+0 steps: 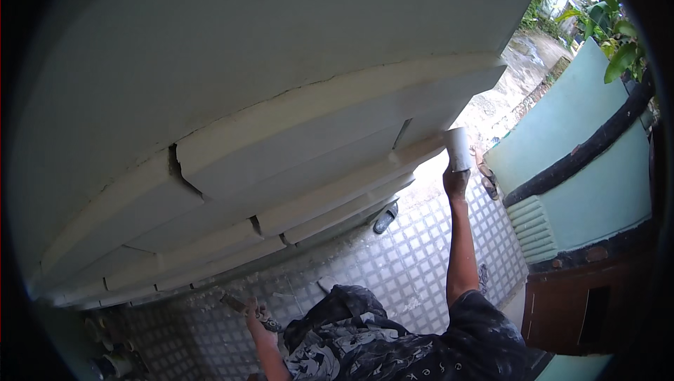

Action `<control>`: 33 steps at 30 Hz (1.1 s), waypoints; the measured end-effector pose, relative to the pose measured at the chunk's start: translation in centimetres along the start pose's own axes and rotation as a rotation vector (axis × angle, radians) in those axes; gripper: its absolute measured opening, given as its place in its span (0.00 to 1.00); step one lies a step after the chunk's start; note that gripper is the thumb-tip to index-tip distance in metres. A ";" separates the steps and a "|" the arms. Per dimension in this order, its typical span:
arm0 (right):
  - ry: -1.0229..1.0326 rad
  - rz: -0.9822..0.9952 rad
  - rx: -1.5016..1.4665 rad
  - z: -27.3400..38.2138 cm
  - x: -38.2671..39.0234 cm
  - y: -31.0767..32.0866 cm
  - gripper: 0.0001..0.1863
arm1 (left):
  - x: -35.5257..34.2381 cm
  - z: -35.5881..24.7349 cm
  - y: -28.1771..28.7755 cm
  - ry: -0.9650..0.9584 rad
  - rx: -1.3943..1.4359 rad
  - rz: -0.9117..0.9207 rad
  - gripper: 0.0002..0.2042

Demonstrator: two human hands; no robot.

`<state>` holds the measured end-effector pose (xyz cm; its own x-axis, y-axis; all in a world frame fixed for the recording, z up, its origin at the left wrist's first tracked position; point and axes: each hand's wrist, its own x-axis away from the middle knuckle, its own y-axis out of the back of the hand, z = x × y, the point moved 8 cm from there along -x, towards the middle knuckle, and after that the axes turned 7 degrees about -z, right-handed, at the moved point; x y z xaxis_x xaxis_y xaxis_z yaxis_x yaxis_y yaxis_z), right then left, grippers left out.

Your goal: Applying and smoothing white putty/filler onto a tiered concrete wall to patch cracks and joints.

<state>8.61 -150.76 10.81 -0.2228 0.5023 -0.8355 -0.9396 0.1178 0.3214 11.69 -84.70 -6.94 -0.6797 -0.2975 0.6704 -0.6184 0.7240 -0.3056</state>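
My right hand [456,186] is raised at the wall's edge, gripping a broad, pale grey scraper-like tool [458,146] whose blade stands upright at the stepped white moulding [337,110]. My left hand [260,325] is low, above the tiled floor, closed on a narrow dark putty knife [233,303]. The moulding runs along the pale wall [267,23] in several tiers of blocks, with dark gaps between some blocks and a thin crack along the top.
A checked tile floor [414,254] has pale debris along the wall. A dark slipper [385,218] lies beside the wall, other footwear [488,186] at the right. Mint-green panels [583,135], a brown wooden piece [562,304] and leafy branches [618,58] line the right side, with a path [526,61] beyond.
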 end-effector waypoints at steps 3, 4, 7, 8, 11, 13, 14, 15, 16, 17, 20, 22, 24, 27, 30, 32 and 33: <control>-0.327 0.195 0.330 -3.9 0.8 -2.7 0.16 | -0.7 0.4 -0.7 0.028 0.015 0.092 0.16; -0.401 0.108 0.291 -5.9 0.7 -2.0 0.16 | 0.1 0.1 -1.4 0.033 0.019 0.103 0.15; -0.573 0.014 0.313 -4.1 0.2 -1.7 0.15 | 0.8 -0.4 -1.7 0.027 0.063 0.058 0.15; -0.452 -0.051 0.166 -2.4 0.1 -1.8 0.14 | 0.3 -0.3 -1.1 0.009 0.086 0.070 0.15; -0.400 0.362 0.517 -3.6 0.2 -2.9 0.15 | 0.1 -0.6 -0.1 -0.002 0.102 0.055 0.16; -0.442 0.501 0.164 -10.1 1.5 -3.6 0.15 | 0.3 -0.2 -0.1 0.015 0.102 0.039 0.16; -0.341 0.392 0.240 -5.8 0.0 -2.8 0.14 | 0.6 -0.5 0.4 0.009 0.079 0.037 0.17; -0.454 0.434 0.401 -1.4 -1.4 -1.7 0.14 | 0.4 -1.0 0.3 0.005 0.065 0.039 0.17; -0.410 0.123 0.160 -0.1 -2.5 0.3 0.13 | 0.9 -1.3 -0.2 -0.023 0.032 0.041 0.17; -0.442 -0.063 -0.063 1.8 -3.2 2.1 0.14 | 1.3 -1.4 -0.4 -0.031 0.053 0.011 0.17; -0.438 -0.241 -0.111 6.1 -2.8 4.6 0.16 | 1.6 -2.1 -1.1 -0.056 0.087 0.015 0.16; -0.760 -0.269 -0.385 6.1 0.6 3.6 0.17 | 1.3 -2.5 -2.6 -0.074 0.251 0.168 0.15; -1.141 -0.292 -0.709 -1.1 8.1 -0.6 0.17 | 1.5 -2.7 -2.4 -0.074 0.285 0.128 0.14; -1.728 -0.301 -1.231 -0.8 15.8 -7.1 0.12 | 2.2 -2.6 -1.6 -0.063 0.343 0.062 0.13; -1.400 0.514 -1.172 17.8 17.9 -8.1 0.12 | 2.4 -2.1 -0.1 -0.050 0.295 0.043 0.15; -1.217 1.490 -1.343 32.6 23.4 -3.5 0.20 | 2.2 -1.1 1.6 -0.034 0.327 0.017 0.15; -1.587 1.551 -1.277 34.7 27.0 -0.6 0.22 | 1.9 -0.9 1.8 0.000 0.338 0.031 0.15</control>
<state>12.19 -107.56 3.50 -0.8169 -0.2680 0.5108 -0.1803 -0.7226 -0.6674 9.64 -83.37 -5.60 -0.7003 -0.2785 0.6572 -0.6931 0.4856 -0.5327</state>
